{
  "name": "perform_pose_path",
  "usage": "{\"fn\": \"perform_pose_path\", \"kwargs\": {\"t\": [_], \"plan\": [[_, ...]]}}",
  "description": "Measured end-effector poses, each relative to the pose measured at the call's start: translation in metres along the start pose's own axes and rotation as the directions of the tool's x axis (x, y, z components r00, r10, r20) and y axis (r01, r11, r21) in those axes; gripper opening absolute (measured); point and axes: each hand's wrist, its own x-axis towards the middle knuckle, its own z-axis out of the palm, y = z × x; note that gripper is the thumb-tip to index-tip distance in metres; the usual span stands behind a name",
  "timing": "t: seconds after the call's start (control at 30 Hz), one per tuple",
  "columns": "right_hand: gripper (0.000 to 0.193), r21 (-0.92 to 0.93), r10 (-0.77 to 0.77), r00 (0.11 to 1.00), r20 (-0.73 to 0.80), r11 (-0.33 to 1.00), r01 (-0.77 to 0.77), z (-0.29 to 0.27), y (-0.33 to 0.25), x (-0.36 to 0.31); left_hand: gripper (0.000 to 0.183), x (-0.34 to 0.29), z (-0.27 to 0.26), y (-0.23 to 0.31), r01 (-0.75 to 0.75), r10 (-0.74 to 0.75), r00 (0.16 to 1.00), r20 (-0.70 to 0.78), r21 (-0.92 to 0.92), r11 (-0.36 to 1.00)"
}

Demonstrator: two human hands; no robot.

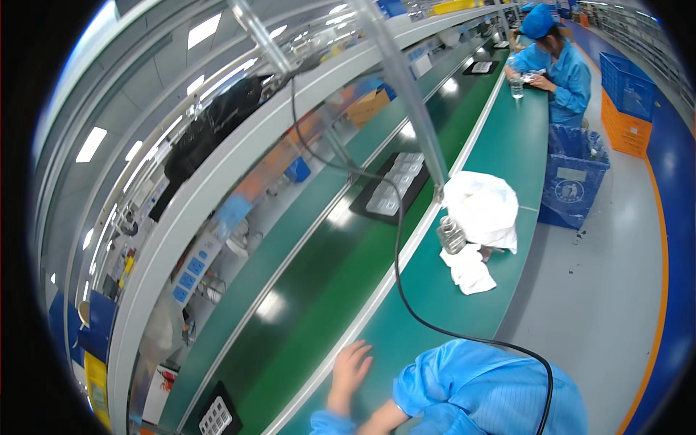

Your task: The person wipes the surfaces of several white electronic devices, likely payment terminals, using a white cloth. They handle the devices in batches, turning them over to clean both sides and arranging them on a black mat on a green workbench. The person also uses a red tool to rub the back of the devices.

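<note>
My left hand [350, 371] is over the green work surface [406, 319], close to the pale rail [326, 368] along the conveyor. Its fingers are stretched out and slightly bent, with nothing seen in them. From my right arm a blue sleeve [449, 377] and part of a bare forearm [384, 419] show, running down to the lower edge; the hand itself is out of the picture. Farther along the surface stand a clear glass jar [451, 235], a crumpled white cloth [470, 270] and a white bag [482, 206].
On the green conveyor [319, 290] lie black trays, one with clear plastic pieces [397, 181]. A black cable [397, 246] hangs across the view. Beyond, a co-worker [562, 72] in blue handles something small. A blue bin [573, 188] and stacked crates [627, 123] stand at right.
</note>
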Motion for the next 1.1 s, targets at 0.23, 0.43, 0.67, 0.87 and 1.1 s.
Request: {"fn": "perform_pose_path", "kwargs": {"t": [0.23,0.43,0.67,0.87,1.1], "plan": [[0.056,0.003,0.174,0.982,0.076,0.985,-0.175,-0.004,-0.002,-0.044,0.019,-0.031,-0.007,0.061,0.337,-0.268,0.918,0.293,-0.22,0.915],[0.056,0.023,0.222,0.972,0.083,0.974,-0.225,0.001,-0.008,-0.044,0.092,-0.088,-0.024,0.081,0.911,-0.257,0.395,0.882,-0.342,0.229],[0.055,0.023,0.253,0.96,0.12,0.966,-0.258,0.006,-0.007,-0.045,0.084,-0.073,-0.016,0.114,0.799,-0.194,0.585,0.788,-0.517,0.308],[0.054,0.006,0.308,0.943,0.129,0.95,-0.311,0.003,-0.002,-0.055,0.077,-0.052,-0.02,0.12,0.571,-0.263,0.793,0.549,-0.52,0.636],[0.054,0.019,0.323,0.937,0.132,0.945,-0.328,0.0,0.004,-0.052,0.069,-0.046,-0.033,0.103,0.269,-0.23,0.942,0.245,-0.138,0.953]]}}
